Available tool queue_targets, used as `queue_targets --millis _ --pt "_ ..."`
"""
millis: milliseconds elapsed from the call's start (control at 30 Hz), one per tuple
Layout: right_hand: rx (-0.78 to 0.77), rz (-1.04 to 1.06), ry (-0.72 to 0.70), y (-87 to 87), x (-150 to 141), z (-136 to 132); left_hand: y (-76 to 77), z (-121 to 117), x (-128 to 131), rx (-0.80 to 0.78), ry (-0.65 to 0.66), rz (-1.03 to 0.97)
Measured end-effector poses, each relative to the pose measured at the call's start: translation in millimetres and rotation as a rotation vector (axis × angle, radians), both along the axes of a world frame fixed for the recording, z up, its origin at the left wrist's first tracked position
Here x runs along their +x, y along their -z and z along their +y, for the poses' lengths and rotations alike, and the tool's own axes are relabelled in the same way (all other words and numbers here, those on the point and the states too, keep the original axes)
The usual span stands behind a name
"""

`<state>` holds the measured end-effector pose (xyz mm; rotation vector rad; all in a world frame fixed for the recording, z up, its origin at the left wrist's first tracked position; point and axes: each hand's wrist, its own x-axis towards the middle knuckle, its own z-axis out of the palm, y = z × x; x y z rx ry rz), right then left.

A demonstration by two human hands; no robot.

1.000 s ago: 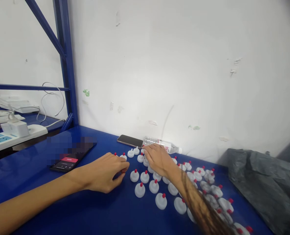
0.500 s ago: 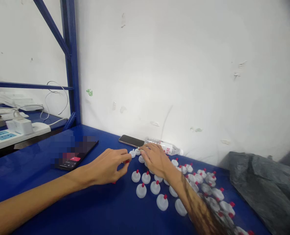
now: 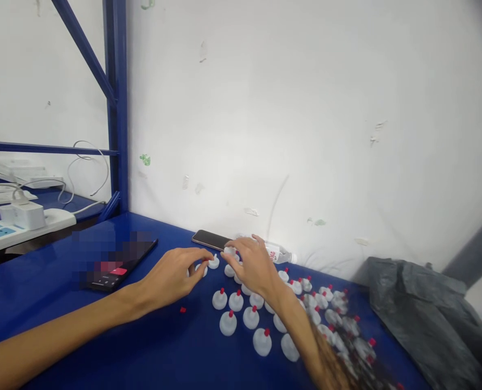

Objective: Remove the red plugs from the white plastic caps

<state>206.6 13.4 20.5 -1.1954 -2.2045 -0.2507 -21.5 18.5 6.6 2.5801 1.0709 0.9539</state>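
My left hand (image 3: 178, 273) hovers above the blue table, thumb and fingertips pinched together; whatever is between them is too small to make out. Beside its fingertips are white dome-shaped nozzle caps without red tips, one of them a bare nozzle cap (image 3: 213, 262). My right hand (image 3: 252, 266) is just to the right, its thumb and fingers closed around a white nozzle cap (image 3: 230, 251). Under and around the right forearm stand many similar caps with red tips, such as a red-tipped nozzle cap (image 3: 228, 323). One loose red tip (image 3: 182, 310) lies below my left hand.
Against the wall lie a dark phone (image 3: 210, 239) and a clear plastic bottle (image 3: 279, 253). Another phone (image 3: 119, 268) rests at the left. A dark plastic bag (image 3: 423, 314) covers the right side. A power strip (image 3: 57, 221) stands beyond the blue frame (image 3: 121, 108).
My left hand has shifted slightly left; the red piece at its fingertips no longer shows. My right thumb and fingers have come round a white nozzle cap. The camera view has shifted slightly.
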Motion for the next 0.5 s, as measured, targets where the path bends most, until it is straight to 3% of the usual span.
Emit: queue_targets --millis 100,200,367,500 --pt "0.009 0.033 -0.017 -2.4 6.0 -20.2 -7.3 -3.6 3.4 -0.219 0.014 -0.154" --pt "-0.014 0.014 -0.062 7.2 10.7 -41.0 -6.1 -2.1 7.0 -0.407 0.065 -0.330" --pt "0.086 -0.020 -0.105 20.3 11.3 -57.2 3.2 -0.1 11.1 -0.574 0.089 -0.332" --pt "0.120 -0.049 -0.130 20.8 9.9 -56.0 -3.5 -11.9 14.3 -0.591 0.118 -0.305"
